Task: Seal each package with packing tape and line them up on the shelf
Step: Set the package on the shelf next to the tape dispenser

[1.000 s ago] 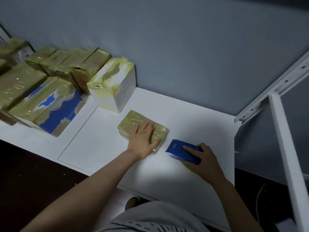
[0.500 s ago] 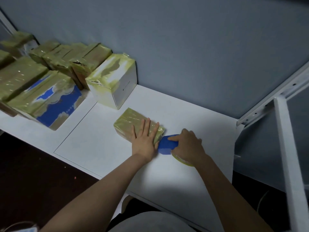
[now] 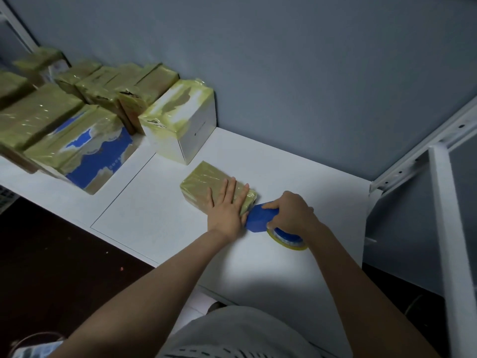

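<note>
Right grip (image 3: 291, 210) round tape dispenser (image 3: 259, 220), touching package (image 3: 202, 184)

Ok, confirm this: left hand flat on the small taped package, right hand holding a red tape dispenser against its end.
Wrong colour: the head view shows a blue tape dispenser, not red. Rest holds: left hand flat on the small taped package, right hand holding the dispenser.

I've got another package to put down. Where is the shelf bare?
Bare shelf lies behind the small package and tape dispenser, from the white box to the right edge, and in front, between the blue-and-white box and the left hand. Taped packages crowd the left end.
</note>
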